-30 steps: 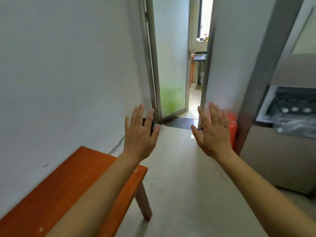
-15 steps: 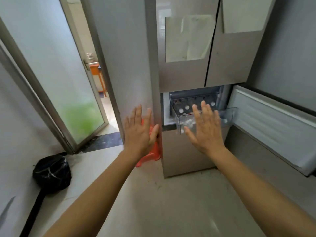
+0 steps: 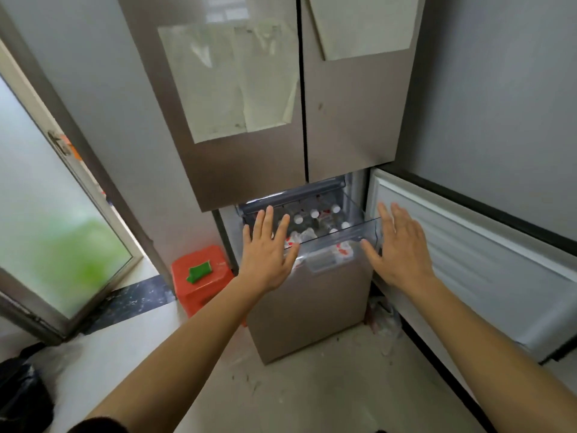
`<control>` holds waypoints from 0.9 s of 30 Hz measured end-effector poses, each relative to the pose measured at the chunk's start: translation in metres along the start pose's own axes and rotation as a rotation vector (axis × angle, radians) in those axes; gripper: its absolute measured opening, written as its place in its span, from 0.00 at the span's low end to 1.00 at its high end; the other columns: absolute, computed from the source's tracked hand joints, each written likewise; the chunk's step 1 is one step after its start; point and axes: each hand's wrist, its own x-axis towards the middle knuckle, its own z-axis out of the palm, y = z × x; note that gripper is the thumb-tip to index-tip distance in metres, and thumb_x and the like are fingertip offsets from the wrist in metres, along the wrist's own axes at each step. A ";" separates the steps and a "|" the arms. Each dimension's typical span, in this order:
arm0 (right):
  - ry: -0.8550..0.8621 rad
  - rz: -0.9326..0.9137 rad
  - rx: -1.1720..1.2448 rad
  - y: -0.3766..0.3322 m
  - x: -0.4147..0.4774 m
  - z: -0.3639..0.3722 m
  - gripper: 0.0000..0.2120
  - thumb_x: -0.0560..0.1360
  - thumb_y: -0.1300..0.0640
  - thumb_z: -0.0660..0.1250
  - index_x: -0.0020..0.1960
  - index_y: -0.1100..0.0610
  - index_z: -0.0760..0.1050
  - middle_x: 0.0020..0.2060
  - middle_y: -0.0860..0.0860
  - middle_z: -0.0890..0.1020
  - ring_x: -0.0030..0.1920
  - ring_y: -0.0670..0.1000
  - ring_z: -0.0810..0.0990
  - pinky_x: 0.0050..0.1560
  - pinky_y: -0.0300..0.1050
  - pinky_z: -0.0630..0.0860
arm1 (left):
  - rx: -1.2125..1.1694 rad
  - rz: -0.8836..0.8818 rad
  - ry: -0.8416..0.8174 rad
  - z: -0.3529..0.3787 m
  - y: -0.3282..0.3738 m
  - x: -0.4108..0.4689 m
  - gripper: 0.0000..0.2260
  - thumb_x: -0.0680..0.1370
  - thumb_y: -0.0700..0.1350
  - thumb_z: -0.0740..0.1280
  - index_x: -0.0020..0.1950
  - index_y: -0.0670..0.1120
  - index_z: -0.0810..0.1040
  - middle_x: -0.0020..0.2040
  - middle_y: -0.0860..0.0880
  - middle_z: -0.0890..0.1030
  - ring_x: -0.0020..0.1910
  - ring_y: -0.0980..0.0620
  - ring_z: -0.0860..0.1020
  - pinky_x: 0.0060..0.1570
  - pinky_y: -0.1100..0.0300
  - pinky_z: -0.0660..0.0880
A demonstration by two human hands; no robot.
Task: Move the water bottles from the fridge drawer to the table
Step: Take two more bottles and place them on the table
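I am looking down at a pale, dusty floor in a narrow room, with a tall brown fridge standing ahead of me. My left hand is hovering in front of the left end of the fridge drawer, back toward me, fingers straight and spread wide, holding nothing. My right hand is doing the same at the drawer's right corner, fingers flat and open, thumb reaching toward the clear front wall; I cannot tell whether either hand is touching the plastic. Between the two hands the water bottles are sitting inside the pulled-out clear drawer, white caps pointing up and red labels showing through the front. Behind my right hand the lower fridge door is standing swung open, its ribbed white lining facing me. Above the drawer, sheets of paper are covering the upper doors. Left of the fridge a red plastic stool is carrying a green sponge. Further left a frosted glass door is standing open, and a black bag is lying in the bottom left corner.
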 end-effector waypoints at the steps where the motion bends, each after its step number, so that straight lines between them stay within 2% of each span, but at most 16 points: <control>1: -0.017 -0.008 0.013 0.010 0.017 0.011 0.39 0.79 0.37 0.57 0.81 0.53 0.43 0.79 0.61 0.55 0.79 0.60 0.55 0.77 0.60 0.56 | 0.009 -0.014 -0.023 0.009 0.003 0.015 0.31 0.81 0.65 0.43 0.81 0.53 0.42 0.80 0.46 0.36 0.78 0.46 0.34 0.77 0.41 0.42; 4: -0.136 -0.046 0.027 0.035 0.063 0.039 0.39 0.80 0.38 0.58 0.81 0.55 0.46 0.79 0.61 0.57 0.78 0.60 0.56 0.77 0.58 0.57 | 0.028 -0.087 -0.104 0.030 0.009 0.052 0.31 0.81 0.65 0.44 0.81 0.53 0.43 0.80 0.46 0.37 0.78 0.46 0.35 0.77 0.41 0.42; 8: -0.311 -0.156 0.042 0.057 0.123 0.071 0.39 0.80 0.39 0.58 0.81 0.53 0.43 0.79 0.60 0.56 0.78 0.60 0.57 0.75 0.57 0.59 | 0.031 -0.173 -0.210 0.053 0.008 0.092 0.31 0.81 0.65 0.46 0.80 0.54 0.43 0.80 0.46 0.38 0.79 0.45 0.38 0.77 0.41 0.44; 12: -0.437 -0.275 0.073 0.061 0.171 0.106 0.38 0.80 0.40 0.58 0.81 0.53 0.45 0.77 0.61 0.60 0.76 0.61 0.62 0.72 0.58 0.65 | -0.022 -0.268 -0.287 0.079 0.001 0.110 0.32 0.80 0.66 0.46 0.81 0.54 0.43 0.81 0.47 0.39 0.79 0.45 0.40 0.75 0.42 0.44; 18: -0.598 -0.448 0.135 0.030 0.212 0.153 0.37 0.80 0.43 0.61 0.81 0.50 0.46 0.77 0.58 0.60 0.75 0.61 0.63 0.68 0.58 0.69 | -0.042 -0.313 -0.359 0.115 -0.026 0.124 0.30 0.81 0.65 0.46 0.81 0.54 0.44 0.81 0.46 0.42 0.80 0.45 0.42 0.75 0.44 0.44; 23: -0.714 -0.547 0.170 -0.005 0.234 0.185 0.36 0.80 0.46 0.63 0.81 0.48 0.49 0.76 0.56 0.64 0.73 0.60 0.65 0.67 0.55 0.70 | -0.045 -0.304 -0.404 0.136 -0.058 0.144 0.30 0.82 0.63 0.48 0.81 0.53 0.47 0.81 0.45 0.46 0.80 0.42 0.46 0.75 0.42 0.48; 25: -0.810 -0.576 0.140 -0.021 0.237 0.199 0.35 0.79 0.46 0.65 0.81 0.48 0.52 0.75 0.56 0.66 0.72 0.59 0.67 0.67 0.54 0.70 | -0.030 -0.281 -0.440 0.143 -0.072 0.148 0.30 0.82 0.62 0.50 0.81 0.52 0.48 0.81 0.44 0.50 0.79 0.41 0.50 0.75 0.41 0.49; 27: -0.887 -0.609 0.090 -0.034 0.242 0.214 0.33 0.78 0.45 0.68 0.78 0.48 0.59 0.73 0.55 0.70 0.70 0.58 0.71 0.66 0.53 0.72 | 0.013 -0.228 -0.476 0.149 -0.084 0.154 0.30 0.82 0.59 0.56 0.80 0.50 0.52 0.79 0.42 0.57 0.77 0.41 0.57 0.74 0.43 0.56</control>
